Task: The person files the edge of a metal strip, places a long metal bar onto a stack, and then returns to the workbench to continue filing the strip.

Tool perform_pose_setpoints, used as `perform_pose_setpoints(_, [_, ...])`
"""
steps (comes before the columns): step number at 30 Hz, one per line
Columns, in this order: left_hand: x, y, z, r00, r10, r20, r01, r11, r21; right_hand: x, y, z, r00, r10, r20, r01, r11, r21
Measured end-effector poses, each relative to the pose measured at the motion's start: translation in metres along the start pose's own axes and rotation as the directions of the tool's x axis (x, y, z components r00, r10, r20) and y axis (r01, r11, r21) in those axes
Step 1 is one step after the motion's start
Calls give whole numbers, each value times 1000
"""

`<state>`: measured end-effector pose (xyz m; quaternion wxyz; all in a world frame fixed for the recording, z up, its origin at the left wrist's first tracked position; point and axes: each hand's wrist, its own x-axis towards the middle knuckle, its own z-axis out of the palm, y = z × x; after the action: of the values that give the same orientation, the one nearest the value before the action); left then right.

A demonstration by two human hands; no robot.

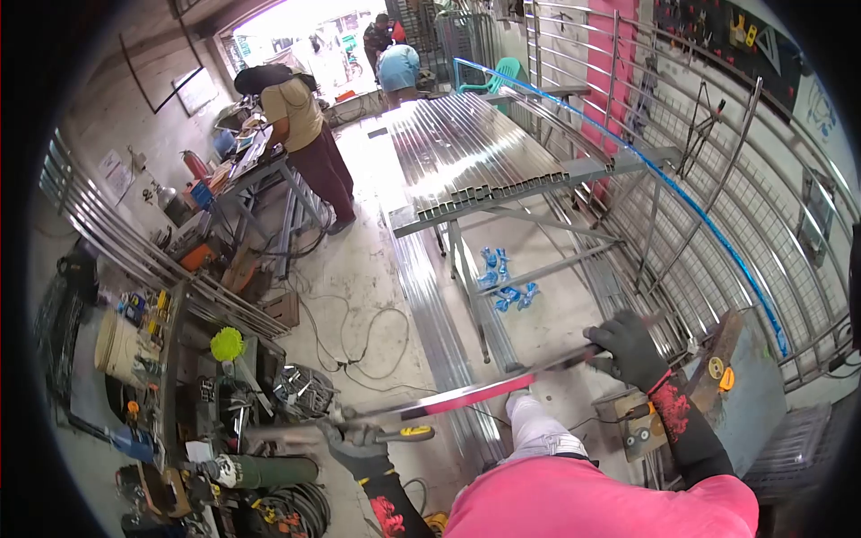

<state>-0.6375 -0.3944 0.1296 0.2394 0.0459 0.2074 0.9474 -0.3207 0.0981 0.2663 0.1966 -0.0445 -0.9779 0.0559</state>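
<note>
A long, shiny metal tube (475, 391) slants across in front of me, its ends blurred. My left hand (357, 450), in a dark glove, is closed around its left part. A tool with a yellow-and-black handle (408, 434) sticks out to the right from the same hand; its kind cannot be made out. My right hand (630, 348), also gloved, grips the tube near its right end. The tube's middle reflects the pink of my shirt (592, 498).
Ahead, a metal trestle (502, 199) bears a row of shiny tubes (475, 143). Crumpled blue plastic (504, 282) and cables (359, 345) lie on the floor. A cluttered bench (170, 332) and a green gas cylinder (269, 471) stand left. A person (300, 121) works at a table; others are farther back.
</note>
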Motion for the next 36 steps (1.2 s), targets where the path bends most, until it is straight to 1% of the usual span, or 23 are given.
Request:
perform_pose_setpoints(2, [46,-23,87,807,148,-571,-21,975,223,-13,18,33,998,53,-16,-54,998,-45])
perform_pose_setpoints(3, [84,-40,121,707,239,-665,-27,949,313,-14,29,45,988,153,17,-153,987,43])
perform_pose_setpoints(4, [107,-46,144,720,237,-653,-24,948,318,-11,41,55,967,249,50,-254,959,124])
perform_pose_setpoints(5, [134,-53,169,927,67,-369,5,982,190,-6,45,64,949,314,42,-316,929,193])
perform_pose_setpoints(6, [169,-66,188,995,-102,-13,102,992,73,2,46,70,920,390,38,-386,886,256])
perform_pose_setpoints(7, [202,-82,179,993,-73,89,45,957,288,7,52,80,886,464,-6,-435,835,336])
perform_pose_setpoints(8, [240,-96,170,995,96,11,-77,725,684,16,64,94,864,503,-8,-470,813,345])
perform_pose_setpoints(10, [264,-130,267,967,-13,253,-224,429,875,61,85,84,782,607,142,-612,704,359])
perform_pose_setpoints(12, [297,-168,280,980,-10,197,-180,364,914,109,121,96,762,647,38,-556,622,551])
perform_pose_setpoints(13, [317,-178,282,987,35,156,-159,307,938,126,149,121,798,595,-101,-449,697,559])
perform_pose_setpoints(14, [336,-176,245,997,-57,54,-33,324,946,160,168,121,814,573,-96,-451,728,517])
perform_pose_setpoints(16, [339,-185,240,999,32,-16,9,184,983,230,206,119,840,543,6,-440,674,594])
perform_pose_setpoints(17, [337,-187,232,989,78,-126,103,247,964,264,226,128,835,548,41,-391,539,746])
perform_pose_setpoints(19, [328,-181,198,925,130,-357,247,507,826,327,273,167,855,517,-48,-327,607,724])
perform_pose_setpoints(20, [316,-174,189,920,202,-335,199,494,847,359,290,176,818,573,-39,-386,599,701])
perform_pose_setpoints(21, [303,-165,180,894,256,-366,199,504,840,385,317,206,850,448,-278,-264,819,510])
perform_pose_setpoints(22, [288,-157,169,866,305,-396,199,517,833,417,318,190,809,588,-6,-412,574,708])
perform_pose_setpoints(25, [236,-124,113,667,418,-616,200,697,689,485,346,208,830,550,89,-423,518,744])
perform_pose_setpoints(27, [200,-111,92,511,476,-716,228,728,646,521,358,241,725,635,268,-547,294,784])
perform_pose_setpoints(31, [133,-94,57,341,515,-786,239,761,603,567,360,267,716,604,349,-588,254,768])
perform_pose_setpoints(33, [107,-92,41,243,499,-832,169,823,543,578,378,316,710,685,162,-634,522,570])
perform_pose_setpoints(34, [100,-94,40,181,484,-856,134,850,509,580,371,301,713,682,165,-633,524,571])
perform_pose_setpoints(36, [93,-103,42,159,496,-854,155,842,517,575,363,280,612,674,414,-724,268,635])
